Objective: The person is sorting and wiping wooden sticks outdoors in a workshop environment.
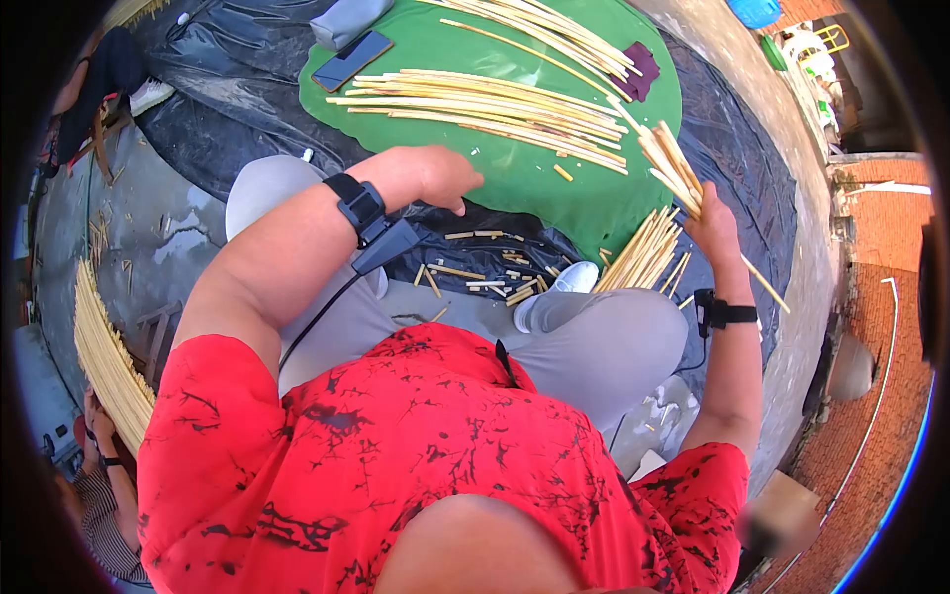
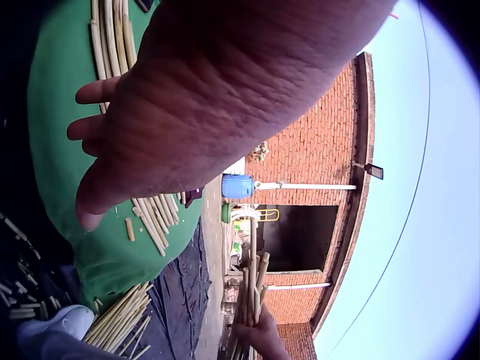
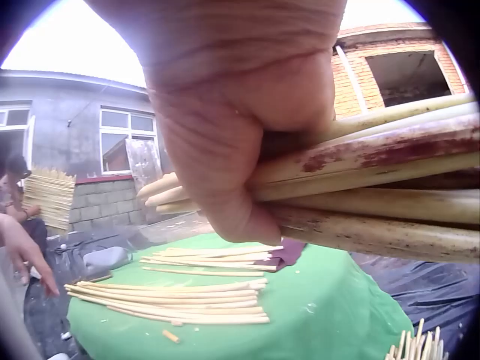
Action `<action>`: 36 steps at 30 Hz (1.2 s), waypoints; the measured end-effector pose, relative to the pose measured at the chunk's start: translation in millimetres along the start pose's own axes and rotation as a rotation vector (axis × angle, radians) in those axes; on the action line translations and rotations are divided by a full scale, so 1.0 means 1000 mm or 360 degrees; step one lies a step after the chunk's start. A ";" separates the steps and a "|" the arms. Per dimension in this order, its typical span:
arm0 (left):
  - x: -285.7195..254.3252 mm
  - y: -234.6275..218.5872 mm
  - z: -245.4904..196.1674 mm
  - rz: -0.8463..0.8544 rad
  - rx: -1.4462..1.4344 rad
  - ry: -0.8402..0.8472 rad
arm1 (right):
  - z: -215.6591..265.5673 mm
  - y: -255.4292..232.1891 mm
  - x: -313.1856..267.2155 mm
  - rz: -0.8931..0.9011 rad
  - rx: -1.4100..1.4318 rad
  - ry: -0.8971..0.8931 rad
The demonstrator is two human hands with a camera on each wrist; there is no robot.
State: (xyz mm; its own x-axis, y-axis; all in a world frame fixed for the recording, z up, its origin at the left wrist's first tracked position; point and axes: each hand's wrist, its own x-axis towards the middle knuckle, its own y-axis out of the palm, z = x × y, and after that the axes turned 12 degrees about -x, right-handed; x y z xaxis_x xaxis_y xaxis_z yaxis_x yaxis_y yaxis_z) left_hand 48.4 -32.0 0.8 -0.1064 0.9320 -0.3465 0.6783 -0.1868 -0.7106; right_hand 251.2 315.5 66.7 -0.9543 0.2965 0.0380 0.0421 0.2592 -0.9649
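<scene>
My right hand (image 1: 714,230) grips a bundle of pale stalks (image 1: 670,163), held to the right of the green-covered surface (image 1: 534,210). In the right wrist view the fingers wrap round these thick stalks (image 3: 375,199), some with reddish-brown stains. Nothing is in my left hand (image 1: 445,178); it hovers over the near edge of the green cover with its fingers loosely extended. Beyond it lies a row of long stalks (image 1: 475,107), with a second group (image 1: 554,38) farther back. One short stalk piece (image 1: 563,172) lies near the row.
A phone (image 1: 353,61), a grey pouch (image 1: 346,18) and a dark purple cloth (image 1: 641,71) lie on the green cover. More stalks (image 1: 641,249) lean beside my knee. Short offcuts (image 1: 485,284) litter the black sheet (image 1: 233,99). Another person (image 1: 104,495) is at the left by a large stalk bundle (image 1: 104,342).
</scene>
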 end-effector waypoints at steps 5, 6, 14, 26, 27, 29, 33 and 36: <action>-0.007 -0.012 0.001 0.0039 0.0216 -0.0053 | 0.111 -0.009 0.138 0.0008 -0.0037 -0.0609; -0.008 -0.016 -0.001 0.0032 0.0217 -0.0022 | 0.138 -0.004 0.156 0.0016 -0.0045 -0.0696; -0.007 -0.016 -0.007 0.0137 0.0076 0.0014 | 0.286 0.088 0.220 0.0156 0.0061 -0.0759; -0.010 -0.007 -0.019 0.0171 0.0020 0.0063 | 0.296 0.114 0.206 -0.0290 0.0159 -0.0599; -0.010 -0.007 -0.019 0.0210 -0.0024 0.0077 | 0.297 0.116 0.209 -0.0291 0.0155 -0.0593; -0.011 -0.006 -0.020 0.0218 -0.0009 0.0064 | 0.299 0.119 0.212 -0.0402 0.0141 -0.0451; -0.012 -0.008 -0.023 0.0241 -0.0038 0.0014 | 0.305 0.124 0.199 -0.0352 0.0137 -0.0337; -0.014 -0.007 -0.023 0.0250 -0.0023 0.0022 | 0.304 0.129 0.194 -0.0414 0.0163 -0.0368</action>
State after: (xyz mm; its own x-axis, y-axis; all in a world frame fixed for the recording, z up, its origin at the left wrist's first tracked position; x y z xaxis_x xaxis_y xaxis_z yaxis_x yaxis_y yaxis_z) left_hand 61.8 -36.7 24.6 0.0117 0.8959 -0.4440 0.6962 -0.3260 -0.6395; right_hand -18.0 127.3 -128.9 -0.9713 0.0140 0.2374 -0.2298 0.2019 -0.9521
